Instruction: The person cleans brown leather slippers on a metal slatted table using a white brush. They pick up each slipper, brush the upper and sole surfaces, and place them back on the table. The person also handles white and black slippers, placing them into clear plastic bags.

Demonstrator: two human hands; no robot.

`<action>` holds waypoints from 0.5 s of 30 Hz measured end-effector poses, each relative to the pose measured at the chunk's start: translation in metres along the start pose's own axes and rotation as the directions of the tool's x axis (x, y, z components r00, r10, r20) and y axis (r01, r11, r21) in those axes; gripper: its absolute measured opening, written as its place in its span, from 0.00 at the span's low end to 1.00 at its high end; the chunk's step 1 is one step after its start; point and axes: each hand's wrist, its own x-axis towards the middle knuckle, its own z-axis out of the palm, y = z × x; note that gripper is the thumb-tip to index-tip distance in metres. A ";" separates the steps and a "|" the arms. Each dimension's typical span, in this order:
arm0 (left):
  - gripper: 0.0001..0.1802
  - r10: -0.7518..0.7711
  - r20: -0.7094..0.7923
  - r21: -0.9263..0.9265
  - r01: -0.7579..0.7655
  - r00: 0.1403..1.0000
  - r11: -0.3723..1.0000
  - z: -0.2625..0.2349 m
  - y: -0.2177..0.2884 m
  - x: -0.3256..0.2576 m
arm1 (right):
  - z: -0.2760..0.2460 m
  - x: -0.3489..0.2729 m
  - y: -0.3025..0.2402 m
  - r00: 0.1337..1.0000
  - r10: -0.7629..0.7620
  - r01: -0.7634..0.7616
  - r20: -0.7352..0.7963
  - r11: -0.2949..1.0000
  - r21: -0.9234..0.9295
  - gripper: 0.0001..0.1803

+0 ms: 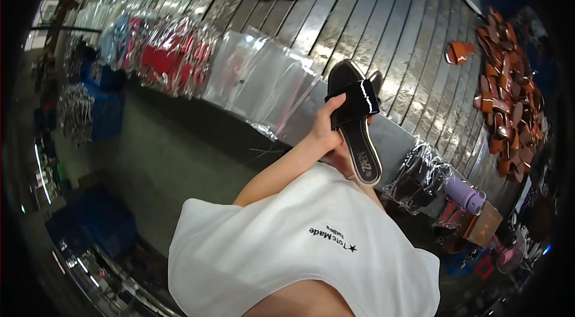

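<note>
Black sandal (356,104) grasped in left hand (326,126), long axis slanting across near edge of table (413,71); right hand (342,161) half-hidden behind, grip I can't tell.

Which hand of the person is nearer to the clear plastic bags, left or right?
Left. The left hand, gripping the black slide sandal, is right of the clear plastic bags; the right hand, mostly hidden behind the sandal, is lower in view and farther away.
</note>
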 end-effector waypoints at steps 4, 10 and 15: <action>0.22 0.231 0.035 0.479 -0.219 0.972 0.850 -0.036 0.051 -0.014 | 0.010 -0.006 -0.032 0.987 -0.160 0.151 0.007 0.944 0.294 0.11; 0.22 0.542 -0.211 0.375 -0.445 0.813 0.813 -0.077 0.041 -0.002 | 0.041 0.011 -0.016 0.918 -0.396 0.324 -0.030 0.790 -0.520 0.12; 0.20 0.403 0.010 0.642 -0.314 0.915 0.699 -0.137 0.101 0.010 | 0.071 0.001 -0.016 0.900 -0.425 0.325 -0.097 0.802 -0.500 0.13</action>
